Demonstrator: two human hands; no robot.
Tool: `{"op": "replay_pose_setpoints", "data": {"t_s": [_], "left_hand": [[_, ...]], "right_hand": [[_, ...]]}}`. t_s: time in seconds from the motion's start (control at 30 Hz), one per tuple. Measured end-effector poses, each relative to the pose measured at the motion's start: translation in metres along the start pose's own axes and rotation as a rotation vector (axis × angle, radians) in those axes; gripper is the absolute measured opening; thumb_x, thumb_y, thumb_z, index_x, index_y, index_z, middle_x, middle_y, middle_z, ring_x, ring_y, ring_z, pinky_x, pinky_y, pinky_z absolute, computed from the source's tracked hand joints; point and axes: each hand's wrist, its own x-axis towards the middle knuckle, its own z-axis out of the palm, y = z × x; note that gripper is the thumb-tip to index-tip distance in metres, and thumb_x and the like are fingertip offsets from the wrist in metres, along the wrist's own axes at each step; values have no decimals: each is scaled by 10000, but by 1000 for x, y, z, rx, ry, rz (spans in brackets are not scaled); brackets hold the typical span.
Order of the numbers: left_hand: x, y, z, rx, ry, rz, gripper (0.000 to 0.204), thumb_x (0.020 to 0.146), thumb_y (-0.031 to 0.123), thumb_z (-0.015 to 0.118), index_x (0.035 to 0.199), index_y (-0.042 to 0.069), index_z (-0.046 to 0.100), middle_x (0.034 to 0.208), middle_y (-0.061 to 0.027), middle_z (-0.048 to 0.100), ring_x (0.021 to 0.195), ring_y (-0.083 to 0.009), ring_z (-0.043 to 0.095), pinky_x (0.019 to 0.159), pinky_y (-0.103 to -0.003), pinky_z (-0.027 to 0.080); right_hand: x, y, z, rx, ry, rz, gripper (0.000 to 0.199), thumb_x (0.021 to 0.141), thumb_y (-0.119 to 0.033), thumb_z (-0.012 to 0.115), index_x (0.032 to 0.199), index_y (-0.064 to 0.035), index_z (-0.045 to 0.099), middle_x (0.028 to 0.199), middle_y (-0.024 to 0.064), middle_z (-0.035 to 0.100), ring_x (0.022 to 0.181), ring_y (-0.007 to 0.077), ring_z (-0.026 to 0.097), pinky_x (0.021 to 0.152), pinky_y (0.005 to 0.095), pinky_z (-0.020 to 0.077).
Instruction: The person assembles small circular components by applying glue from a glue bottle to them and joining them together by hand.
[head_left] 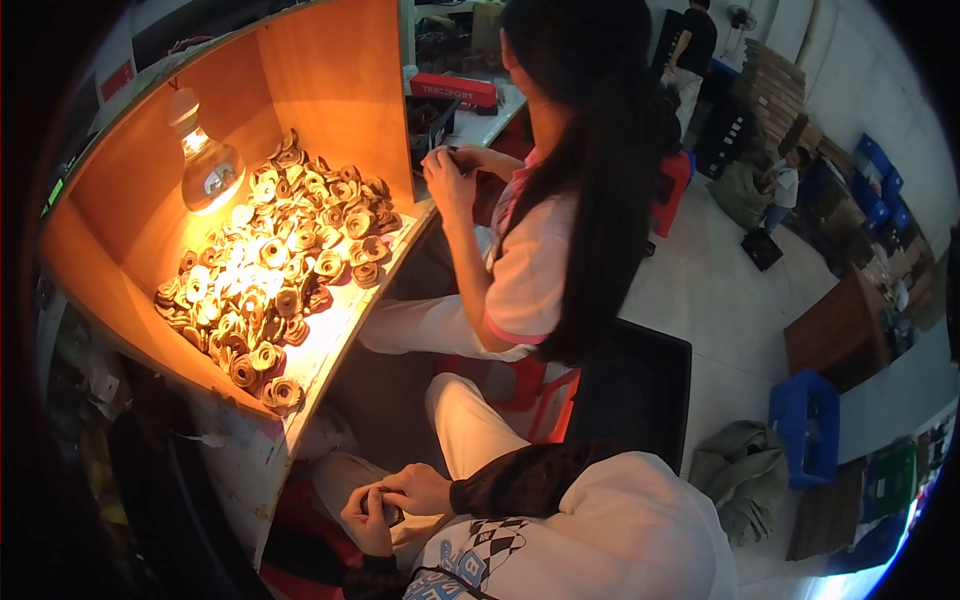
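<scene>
My left hand [367, 517] and my right hand [420, 489] meet low in front of me, over my lap, at the front of a lit wooden box. Between them is a small dark piece [393, 514], mostly covered by my fingers; its kind cannot be made out. The left fingers are curled around it, and the right fingers are closed against it from the other side. Inside the box lies a heap of brown, rose-shaped coiled pieces [328, 263], with one rose-shaped piece [283, 393] at the near corner.
A glowing bulb [212, 170] hangs in the wooden box [330, 70], above the heap. Close by on the far side sits a co-worker [540, 230], both hands raised together. Behind are a black tray [640, 390], a blue crate [805, 425] and a grey sack [740, 475].
</scene>
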Motion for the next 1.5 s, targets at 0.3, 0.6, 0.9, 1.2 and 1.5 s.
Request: {"op": "replay_pose_setpoints", "data": {"t_s": [0.3,0.6,0.9,1.2,1.5], "left_hand": [[-9,-1,-11,137,-145,32,136,911,73,534,875,-12,634,720,-53,636,666,-86,565,605,-245,462],[0,9,-2,28,-27,-13,149,910,81,535,897,-16,648,747,-70,664,711,-81,617,639,-228,488],[2,5,3,-285,54,-156,231,962,140,451,1000,-30,604,955,-106,648,865,-127,607,783,-250,483],[-2,13,4,-613,136,-280,327,1004,243,390,1126,-27,529,1177,-146,577,1034,-167,574,901,-299,470],[-6,5,10,-263,244,-65,140,924,33,524,1030,-36,584,984,-101,660,842,-109,618,770,-231,496]], "right_hand": [[-2,10,-6,-64,-210,31,217,840,-296,608,834,-85,658,688,162,627,664,359,624,591,431,491],[10,-26,-19,-16,-151,209,171,858,-189,592,830,-28,644,644,158,592,586,301,607,522,369,449],[-2,-10,0,215,-169,432,300,907,-242,554,774,23,600,604,145,581,524,232,573,516,329,434],[-4,-20,-6,610,-55,622,322,988,-251,460,740,-57,530,590,-16,513,483,40,444,438,181,347],[-12,-25,8,395,-74,481,313,961,-212,513,751,10,580,568,1,521,502,60,460,453,234,363]]}}
